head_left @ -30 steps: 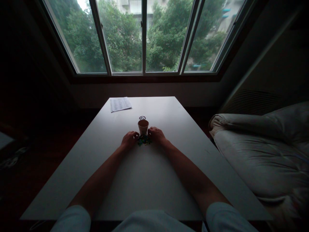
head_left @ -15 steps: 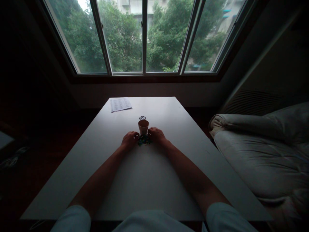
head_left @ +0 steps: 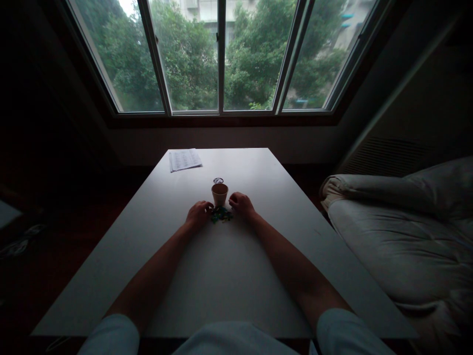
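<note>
A small paper cup [head_left: 219,194] stands upright in the middle of a white table [head_left: 221,276]. Just in front of it lies a little heap of small green and blue pieces [head_left: 220,215]. My left hand [head_left: 198,214] rests on the table at the heap's left edge, fingers curled, fingertips touching the pieces. My right hand [head_left: 241,204] sits to the right of the cup, fingers curled in, slightly off the heap. The room is dim and I cannot make out whether either hand holds a piece.
A printed sheet of paper [head_left: 184,159] lies at the table's far left. A small dark round object [head_left: 218,180] sits behind the cup. A pale quilted cushion or bedding [head_left: 399,227] lies right of the table. A wide window [head_left: 221,54] is beyond.
My right hand has drawn back a little from the heap, up and to the right beside the cup. My left hand and the cup have stayed put.
</note>
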{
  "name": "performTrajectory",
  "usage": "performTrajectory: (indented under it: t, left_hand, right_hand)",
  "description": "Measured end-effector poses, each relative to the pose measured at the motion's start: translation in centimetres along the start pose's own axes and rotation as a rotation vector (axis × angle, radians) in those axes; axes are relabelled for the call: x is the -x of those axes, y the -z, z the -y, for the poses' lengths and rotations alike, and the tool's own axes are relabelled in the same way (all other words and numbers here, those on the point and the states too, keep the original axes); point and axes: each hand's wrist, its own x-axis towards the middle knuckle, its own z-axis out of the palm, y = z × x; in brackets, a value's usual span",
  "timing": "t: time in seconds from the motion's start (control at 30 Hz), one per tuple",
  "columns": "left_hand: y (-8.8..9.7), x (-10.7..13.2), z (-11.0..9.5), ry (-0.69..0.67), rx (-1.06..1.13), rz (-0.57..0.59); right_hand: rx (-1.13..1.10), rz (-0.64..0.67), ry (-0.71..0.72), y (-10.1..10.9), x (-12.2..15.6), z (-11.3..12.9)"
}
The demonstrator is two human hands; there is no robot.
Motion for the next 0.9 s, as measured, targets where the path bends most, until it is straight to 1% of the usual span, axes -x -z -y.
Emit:
performTrajectory:
  t: [0.1,0.17,0.23,0.3,0.37,0.5,0.63,0.77,0.87,0.9]
  left_hand:
    - [0.0,0.0,0.0,-0.002,-0.005,0.004]
    - [-0.1,0.0,0.0,-0.004,-0.002,0.0]
    - [-0.1,0.0,-0.1,-0.008,0.005,-0.005]
    - [-0.1,0.1,-0.1,-0.014,0.016,-0.008]
    - [-0.2,0.1,-0.1,-0.019,0.027,-0.01]
    - [-0.4,0.1,-0.1,-0.014,0.042,-0.014]
    - [-0.4,0.2,-0.1,-0.02,0.049,-0.012]
    - [-0.4,0.2,-0.2,-0.018,0.042,-0.013]
    - [-0.3,0.2,-0.2,-0.019,0.042,-0.006]
    - [-0.3,0.2,-0.2,-0.019,0.042,0.0]
  right_hand:
    - [-0.157,-0.102,-0.058,0.2,-0.5,-0.6]
    - [-0.265,-0.169,-0.09,0.5,-0.9,-0.6]
    - [-0.366,-0.237,-0.102,1.0,-1.2,0.0]
    - [-0.456,-0.299,-0.08,1.6,-1.6,0.9]
    - [-0.5,-0.339,-0.059,2.1,-1.9,2.1]
    - [-0.516,-0.344,-0.036,2.4,-2.3,4.1]
    - [-0.502,-0.329,-0.031,2.1,-2.5,4.5]
    - [-0.459,-0.32,-0.045,2.5,-2.6,3.7]
    - [-0.399,-0.319,-0.052,3.3,-2.6,2.4]
    - [-0.367,-0.301,-0.053,3.6,-2.6,1.8]
